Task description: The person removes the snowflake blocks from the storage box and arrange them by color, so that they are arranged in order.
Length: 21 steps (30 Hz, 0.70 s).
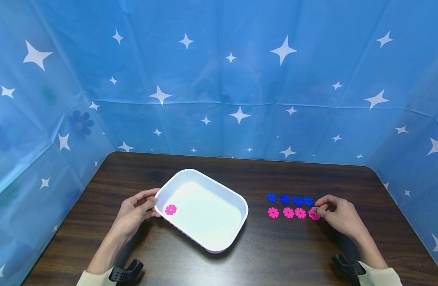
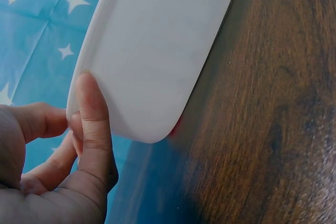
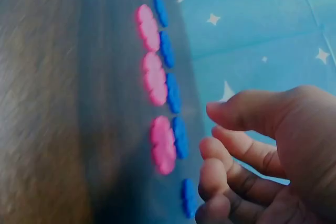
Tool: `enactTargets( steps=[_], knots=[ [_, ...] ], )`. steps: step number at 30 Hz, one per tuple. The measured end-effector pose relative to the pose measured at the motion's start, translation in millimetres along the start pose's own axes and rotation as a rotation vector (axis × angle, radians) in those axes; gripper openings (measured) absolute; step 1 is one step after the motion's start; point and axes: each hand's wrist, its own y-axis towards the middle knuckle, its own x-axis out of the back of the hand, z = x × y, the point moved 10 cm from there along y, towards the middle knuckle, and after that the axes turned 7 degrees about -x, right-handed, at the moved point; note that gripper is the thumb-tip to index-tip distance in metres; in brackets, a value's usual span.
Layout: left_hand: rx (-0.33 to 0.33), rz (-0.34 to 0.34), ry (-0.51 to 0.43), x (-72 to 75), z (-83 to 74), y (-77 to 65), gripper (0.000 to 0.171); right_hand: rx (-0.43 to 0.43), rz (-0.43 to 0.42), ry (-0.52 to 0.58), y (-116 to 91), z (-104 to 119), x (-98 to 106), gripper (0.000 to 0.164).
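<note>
At the left stands a white rectangular tray [image 1: 208,206] with a pink flower-shaped disc [image 1: 170,209] in its left end. My left hand [image 1: 134,210] pinches the tray's left rim between thumb and fingers, the thumb [image 2: 93,108] lying along the outer wall. On the right, my right hand [image 1: 338,214] is beside the end of two rows of discs, its thumb overlapping the last pink disc [image 1: 313,215] in the head view. In the right wrist view its loosely bent fingers hold nothing, and a blue disc [image 3: 189,198] lies close by the fingertips.
Several blue notched discs [image 1: 285,199] form the back row, with several pink ones [image 1: 288,213] in front. All lie flat on the dark wooden table [image 1: 276,254]. A blue curtain with white stars [image 1: 219,79] hangs behind and along both sides.
</note>
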Motion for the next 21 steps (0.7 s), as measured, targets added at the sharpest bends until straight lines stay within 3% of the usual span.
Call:
enactTargets(
  steps=[10, 21],
  knots=[
    [0.009, -0.003, 0.005, 0.0, 0.9, -0.4, 0.045, 0.126, 0.052, 0.051, -3, 43, 4, 0.038],
    [0.015, -0.005, -0.002, -0.1, 0.3, 0.7, 0.045, 0.296, 0.071, 0.099, -3, 99, 0, 0.036]
  ],
)
